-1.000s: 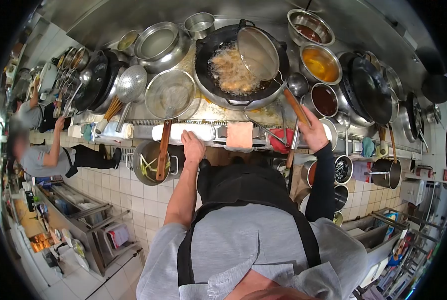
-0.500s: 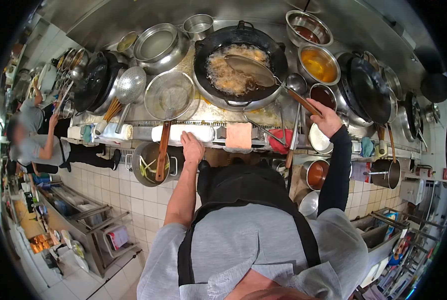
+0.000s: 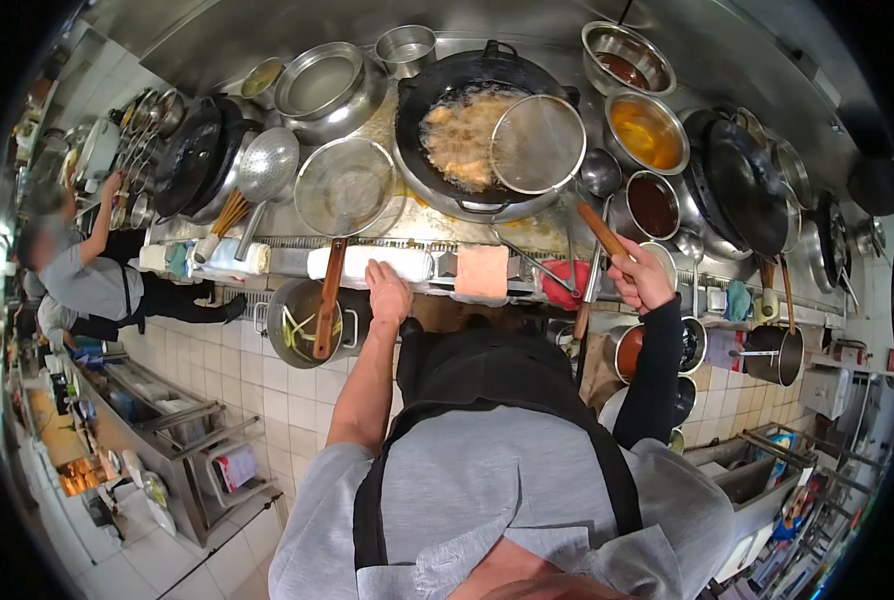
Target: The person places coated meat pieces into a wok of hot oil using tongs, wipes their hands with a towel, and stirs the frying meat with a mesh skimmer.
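Note:
My right hand (image 3: pixel 643 276) is closed around the wooden handle of a fine-mesh skimmer (image 3: pixel 539 145). The skimmer's round mesh is over the right part of a black wok (image 3: pixel 437 185), where golden pieces of food (image 3: pixel 459 135) bubble in oil. My left hand (image 3: pixel 389 294) lies with its fingers stretched out on a folded white cloth (image 3: pixel 345 264) at the stove's front edge. Just left of it, a second mesh strainer (image 3: pixel 345 187) rests flat, its wooden handle pointing toward me. A ladle (image 3: pixel 599 172) leans beside the wok's right side.
Bowls of orange liquid (image 3: pixel 649 132) and dark sauce (image 3: pixel 653 204) stand right of the wok. A perforated ladle (image 3: pixel 267 165) and a large steel pot (image 3: pixel 357 100) are on the left. Stacked woks (image 3: pixel 747 185) sit far right. Below the counter is a pot (image 3: pixel 307 325). Another person (image 3: pixel 92 270) works at left.
The skimmer has turned from tilted to nearly face-on and shifted right. My right hand has moved down and slightly left with it. My left hand stays on the cloth.

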Demonstrator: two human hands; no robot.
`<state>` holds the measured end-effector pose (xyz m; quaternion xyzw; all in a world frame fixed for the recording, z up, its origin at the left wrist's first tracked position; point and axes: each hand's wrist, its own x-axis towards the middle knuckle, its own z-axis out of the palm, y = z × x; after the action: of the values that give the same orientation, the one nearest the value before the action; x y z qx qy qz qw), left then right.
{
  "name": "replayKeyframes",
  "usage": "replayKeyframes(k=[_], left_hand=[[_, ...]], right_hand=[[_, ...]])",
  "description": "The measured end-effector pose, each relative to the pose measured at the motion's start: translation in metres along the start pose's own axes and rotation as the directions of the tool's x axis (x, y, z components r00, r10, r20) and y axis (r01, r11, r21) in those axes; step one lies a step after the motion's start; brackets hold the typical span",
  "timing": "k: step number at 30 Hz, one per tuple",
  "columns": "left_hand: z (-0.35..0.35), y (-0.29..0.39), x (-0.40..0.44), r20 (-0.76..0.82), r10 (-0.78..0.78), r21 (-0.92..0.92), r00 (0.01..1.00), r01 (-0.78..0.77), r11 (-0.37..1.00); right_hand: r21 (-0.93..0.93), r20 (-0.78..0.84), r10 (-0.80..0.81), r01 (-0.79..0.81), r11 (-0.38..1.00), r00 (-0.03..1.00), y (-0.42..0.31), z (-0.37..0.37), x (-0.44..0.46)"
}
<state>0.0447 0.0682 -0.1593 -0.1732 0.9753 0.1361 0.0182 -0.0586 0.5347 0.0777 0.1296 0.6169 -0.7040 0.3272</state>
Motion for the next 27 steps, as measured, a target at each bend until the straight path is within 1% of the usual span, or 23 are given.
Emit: replayKeyframes(k=[3,7,8,11,15,16,19,21,23,25,27], left_hand=[[0.001,0.0,0.0,-0.001,-0.001,0.009,1.0,0.001,1.0],[0.003,0.0,0.002,0.005,-0.003,0.037,1.0,0.002,0.999],[0.002,-0.001,0.002,0.01,-0.002,0.052,1.0,0.002,0.999],[0.001,-0.001,0.002,0.019,-0.015,0.004,1.0,0.015,1.0],[0.001,-0.003,0.0,0.012,-0.018,-0.02,1.0,0.018,1.0],[0.002,-0.003,0.001,0.005,-0.018,-0.023,1.0,0.018,1.0],[0.003,-0.004,-0.001,-0.015,-0.014,-0.024,1.0,0.014,1.0],[0.003,-0.003,0.0,-0.036,-0.005,-0.029,0.999,0.004,1.0],[0.006,-0.004,-0.001,-0.061,0.006,-0.04,0.998,-0.008,0.999],[0.01,-0.006,0.001,-0.081,0.038,-0.02,0.996,-0.039,0.999],[0.013,-0.008,0.001,-0.096,0.056,-0.011,0.994,-0.057,0.998]], right_hand=[[0.019,-0.073,-0.035,0.037,0.999,0.997,0.006,0.022,-0.002],[0.103,0.053,-0.067,0.061,0.993,0.996,0.02,0.046,0.028],[0.098,0.059,-0.067,0.061,0.993,0.996,0.022,0.055,0.037],[0.044,0.119,-0.092,0.087,0.995,0.989,0.018,0.085,0.051],[-0.173,0.055,-0.189,0.196,0.965,0.98,0.028,0.109,0.071],[-0.208,0.063,-0.162,0.172,0.963,0.985,0.026,0.108,0.072],[-0.345,0.051,-0.299,0.298,0.89,0.953,0.04,0.105,0.085],[-0.478,0.028,-0.391,0.356,0.803,0.92,0.064,0.092,0.105],[-0.498,-0.003,-0.385,0.333,0.801,0.923,0.07,0.091,0.104],[-0.383,-0.035,-0.273,0.24,0.892,0.961,0.06,0.105,0.084],[-0.208,-0.016,-0.125,0.12,0.971,0.992,0.059,0.104,0.078]])
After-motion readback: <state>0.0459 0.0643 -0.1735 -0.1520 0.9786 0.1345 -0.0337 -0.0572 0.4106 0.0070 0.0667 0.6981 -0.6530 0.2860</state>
